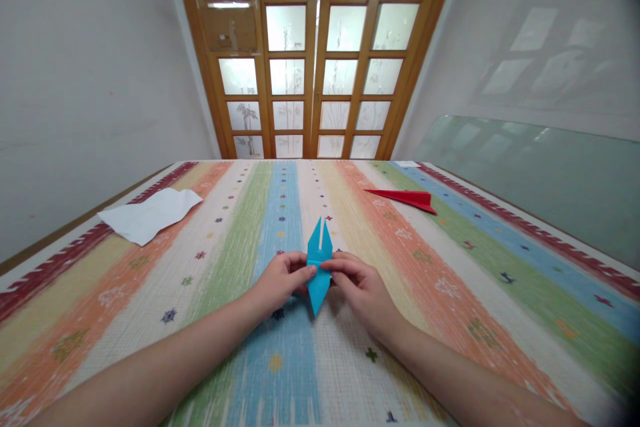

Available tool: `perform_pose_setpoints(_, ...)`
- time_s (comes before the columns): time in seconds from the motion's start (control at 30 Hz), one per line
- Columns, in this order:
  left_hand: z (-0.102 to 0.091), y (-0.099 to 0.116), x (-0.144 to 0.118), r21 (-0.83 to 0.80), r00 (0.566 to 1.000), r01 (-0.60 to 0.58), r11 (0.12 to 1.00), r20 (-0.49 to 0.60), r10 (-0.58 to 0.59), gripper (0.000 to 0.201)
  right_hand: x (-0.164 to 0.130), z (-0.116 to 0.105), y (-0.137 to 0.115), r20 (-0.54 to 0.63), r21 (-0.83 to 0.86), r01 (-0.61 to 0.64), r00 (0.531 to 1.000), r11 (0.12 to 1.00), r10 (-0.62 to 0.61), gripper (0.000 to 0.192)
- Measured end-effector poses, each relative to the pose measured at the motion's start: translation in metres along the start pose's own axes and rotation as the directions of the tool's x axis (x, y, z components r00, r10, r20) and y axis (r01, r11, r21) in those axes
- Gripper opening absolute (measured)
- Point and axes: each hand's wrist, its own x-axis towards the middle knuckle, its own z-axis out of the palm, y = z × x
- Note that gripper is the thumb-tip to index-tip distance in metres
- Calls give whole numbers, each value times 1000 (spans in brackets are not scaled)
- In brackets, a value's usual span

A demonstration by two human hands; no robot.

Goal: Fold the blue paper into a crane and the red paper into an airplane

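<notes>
Blue folded paper [319, 271] sits pinched between my left hand [280, 282] and right hand [361, 288], fingers closed on its middle to steady it, points toward twelve o'clock.

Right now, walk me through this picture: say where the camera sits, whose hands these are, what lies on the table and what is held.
The one picture comes from a camera worn on a person's head, looking forward and down. The two bare arms are that person's own. The left hand and the right hand each pinch a side of a folded blue paper shape with two points at its far end. It sits over a striped tablecloth. Farther off lie a white paper sheet on the left and a red folded paper on the right. A wooden glass-paned door stands behind.
</notes>
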Motion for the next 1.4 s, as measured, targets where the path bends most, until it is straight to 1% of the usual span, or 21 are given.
perform_pose_setpoints(0.13,0,0,-1,30,999,-37,999,-37,39,32,-2,2,-1,24,60,5,1000,998,-6,17)
perform_pose_setpoints(0.23,-1,-1,-1,14,998,-43,999,-55,44,30,-4,4,0,24,200,-46,999,979,42,14)
perform_pose_setpoints(0.33,-2,-2,-1,18,997,-47,999,-60,48,28,-3,5,2,-6,310,-102,994,945,109,30)
perform_pose_setpoints(0.37,-2,-1,-1,26,997,-50,998,-63,52,27,-2,5,3,-2,316,-121,992,941,128,33)
perform_pose_setpoints(0.43,-2,-1,-2,42,996,-56,998,-65,58,26,-1,6,5,57,309,-172,985,935,163,35)
perform_pose_setpoints(0.5,-1,0,-2,58,996,-63,996,-61,66,25,0,7,5,142,307,-229,971,924,193,33)
perform_pose_setpoints(0.57,0,0,-2,68,996,-65,996,-58,69,27,1,7,5,179,307,-261,960,915,214,30)
perform_pose_setpoints(0.7,1,0,-2,66,995,-59,996,-80,64,31,1,6,7,154,301,-272,960,914,235,31)
perform_pose_setpoints(0.93,1,2,-3,117,989,-96,988,-103,109,25,-1,7,8,195,332,-288,953,898,233,29)
perform_pose_setpoints(1.1,2,5,-5,141,988,-99,985,-106,114,23,-1,8,6,186,301,-270,957,914,222,28)
perform_pose_setpoints(1.23,3,2,-4,129,990,-109,986,-80,120,24,-1,7,4,180,286,-267,958,920,222,29)
perform_pose_setpoints(1.4,3,0,-4,89,995,-98,991,-9,99,24,0,6,2,167,283,-259,961,923,219,28)
